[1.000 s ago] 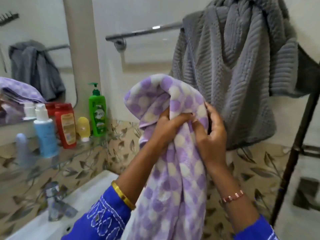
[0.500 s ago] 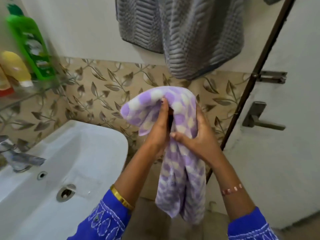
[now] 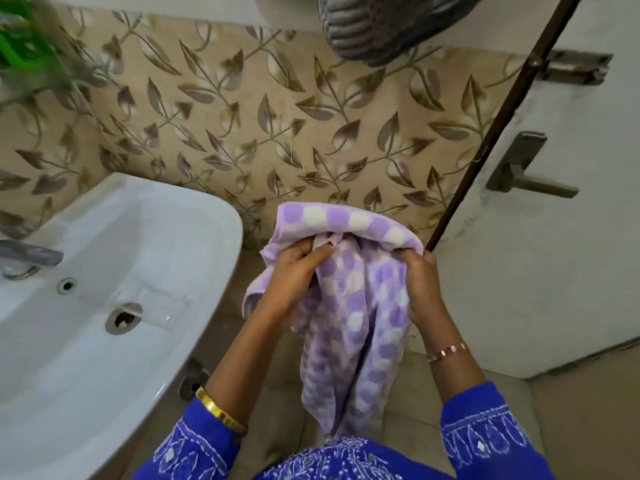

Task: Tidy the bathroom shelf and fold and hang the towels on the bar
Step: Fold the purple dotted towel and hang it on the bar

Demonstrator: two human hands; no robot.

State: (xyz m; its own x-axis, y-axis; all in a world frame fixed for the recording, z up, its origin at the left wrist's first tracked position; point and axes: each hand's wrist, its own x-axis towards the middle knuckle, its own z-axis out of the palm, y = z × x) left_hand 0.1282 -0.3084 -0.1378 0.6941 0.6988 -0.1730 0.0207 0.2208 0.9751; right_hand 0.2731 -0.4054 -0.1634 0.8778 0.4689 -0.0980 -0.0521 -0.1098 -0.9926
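Both hands are gripping the purple towel: my left hand at nine o'clock, my right hand at three. The long hanging end is bunching, so it may be slipping toward the floor.

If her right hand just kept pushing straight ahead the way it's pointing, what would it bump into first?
Probably the dark door edge by the leaf-patterned wall tiles. The right hand grips the purple towel and points up-forward; depth is unclear.

Leaf-patterned wall tiles (white door)
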